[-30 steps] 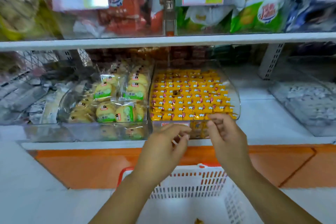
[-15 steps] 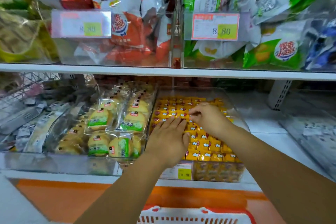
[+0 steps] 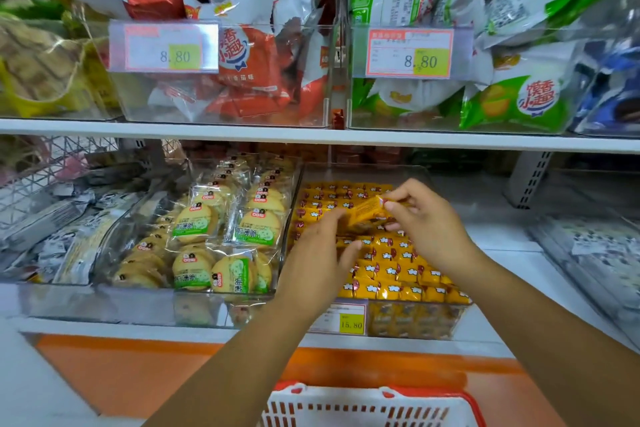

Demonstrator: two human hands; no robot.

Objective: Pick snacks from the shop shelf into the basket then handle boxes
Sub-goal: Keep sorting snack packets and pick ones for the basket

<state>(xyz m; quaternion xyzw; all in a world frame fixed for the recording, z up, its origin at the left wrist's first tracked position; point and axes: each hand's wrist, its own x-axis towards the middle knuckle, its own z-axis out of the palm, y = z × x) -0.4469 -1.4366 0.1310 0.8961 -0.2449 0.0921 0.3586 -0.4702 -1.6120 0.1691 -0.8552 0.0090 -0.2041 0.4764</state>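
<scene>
A clear bin point(image 3: 446, 317) on the lower shelf holds rows of small yellow snack packets point(image 3: 398, 270). My right hand point(image 3: 429, 225) pinches one yellow packet point(image 3: 365, 210) and holds it lifted above the rows. My left hand point(image 3: 320, 253) reaches over the bin beside it, its fingertips touching the lower end of that packet; I cannot tell whether they grip it. The white basket with a red rim point(image 3: 374, 406) sits below the shelf at the bottom edge of the head view.
Left of the yellow bin is a clear bin of round biscuit packs point(image 3: 221, 236). The upper shelf point(image 3: 311, 137) carries bins of red snack bags point(image 3: 242, 55) and green snack bags point(image 3: 512, 97) with price tags. An orange panel point(image 3: 138, 374) runs below the shelf.
My right hand has lifted one yellow packet out of the rows. My left hand rose from pressing on the packets to meet it. The view moved closer to the shelf.
</scene>
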